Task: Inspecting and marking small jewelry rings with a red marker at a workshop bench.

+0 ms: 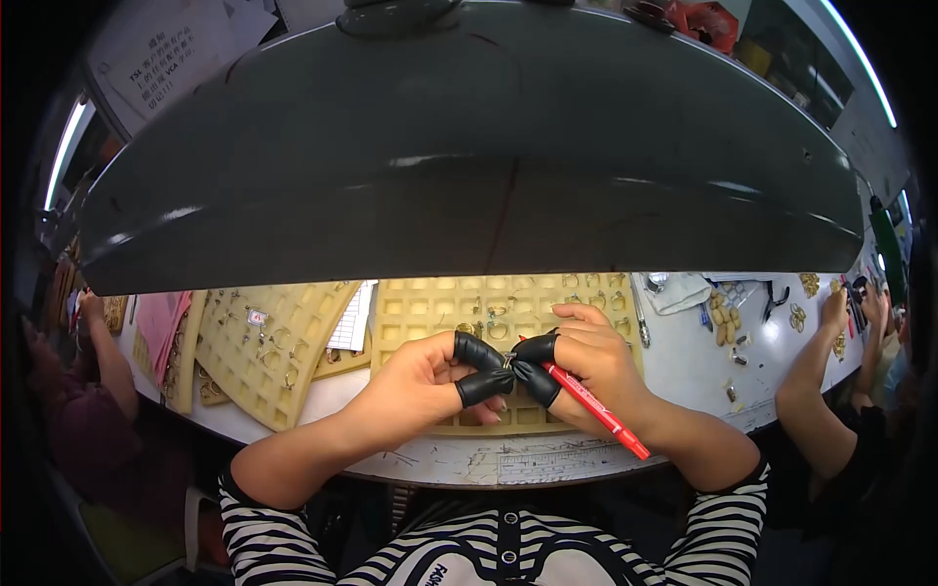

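Black finger cots cover the thumb and forefinger of my left hand and of my right hand. Both hands meet fingertip to fingertip, pinching a small metal ring between them; the fingers partly hide it. A red marker pen also rests in my right hand, slanting down toward my right forearm. Beneath the hands lies a pale yellow tray with square pockets. Several rings sit in its pockets, some with stones.
A dark lamp hood spans the view above the hands. Leftward, more pocketed trays overlap, holding rings. On the right are a white cloth, peanuts, pliers and gold-coloured pieces. Other people's arms reach in at both sides.
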Tool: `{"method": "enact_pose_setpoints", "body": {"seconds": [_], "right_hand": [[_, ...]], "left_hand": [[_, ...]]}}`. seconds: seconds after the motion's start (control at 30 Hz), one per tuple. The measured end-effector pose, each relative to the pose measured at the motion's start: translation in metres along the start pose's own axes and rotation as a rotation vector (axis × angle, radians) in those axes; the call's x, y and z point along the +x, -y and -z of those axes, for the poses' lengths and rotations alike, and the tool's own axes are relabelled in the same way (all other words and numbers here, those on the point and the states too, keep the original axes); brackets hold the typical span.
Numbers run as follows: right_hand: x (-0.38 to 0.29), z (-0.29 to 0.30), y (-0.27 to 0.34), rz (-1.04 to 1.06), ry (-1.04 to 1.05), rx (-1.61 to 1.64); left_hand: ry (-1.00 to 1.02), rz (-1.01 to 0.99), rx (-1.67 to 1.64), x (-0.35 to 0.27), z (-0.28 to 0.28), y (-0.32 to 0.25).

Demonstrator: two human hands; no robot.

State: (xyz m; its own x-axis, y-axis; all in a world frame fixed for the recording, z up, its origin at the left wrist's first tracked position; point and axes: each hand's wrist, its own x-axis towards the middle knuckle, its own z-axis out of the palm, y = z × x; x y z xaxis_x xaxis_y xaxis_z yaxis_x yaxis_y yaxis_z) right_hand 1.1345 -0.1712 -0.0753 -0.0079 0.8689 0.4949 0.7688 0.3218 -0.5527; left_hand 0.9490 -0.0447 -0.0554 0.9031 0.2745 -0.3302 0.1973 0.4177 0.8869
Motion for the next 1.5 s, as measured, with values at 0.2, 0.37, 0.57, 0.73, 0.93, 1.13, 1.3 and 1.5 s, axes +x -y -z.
{"method": "enact_pose_setpoints", "body": {"seconds": [0.2,0.37,0.57,0.73,0.93,1.13,1.3,1.5], "right_hand": [[0.001,0.002,0.002,-0.005,-0.05,0.015],[0.0,0.005,0.006,0.015,-0.032,0.058],[0.0,0.004,0.004,0.019,0.003,0.015],[0.003,0.002,0.008,0.019,-0.004,0.016],[0.003,0.003,0.008,0.033,0.006,0.021],[0.003,0.001,0.008,0.036,-0.008,0.025],[0.003,0.001,0.008,0.037,-0.013,0.027],[0.002,0.002,0.008,0.046,-0.016,0.028]], "left_hand": [[-0.014,0.014,-0.011,0.0,0.002,-0.001],[-0.015,0.029,0.034,0.003,0.004,0.001],[-0.014,0.057,0.001,0.004,0.003,0.004],[-0.032,0.102,-0.007,0.004,0.001,0.001],[-0.006,0.12,-0.057,0.003,0.002,0.001],[0.005,0.134,-0.059,0.003,0.003,-0.001],[0.002,0.154,-0.028,0.002,0.0,-0.005],[0.004,0.154,-0.024,0.001,-0.001,-0.006]]}}
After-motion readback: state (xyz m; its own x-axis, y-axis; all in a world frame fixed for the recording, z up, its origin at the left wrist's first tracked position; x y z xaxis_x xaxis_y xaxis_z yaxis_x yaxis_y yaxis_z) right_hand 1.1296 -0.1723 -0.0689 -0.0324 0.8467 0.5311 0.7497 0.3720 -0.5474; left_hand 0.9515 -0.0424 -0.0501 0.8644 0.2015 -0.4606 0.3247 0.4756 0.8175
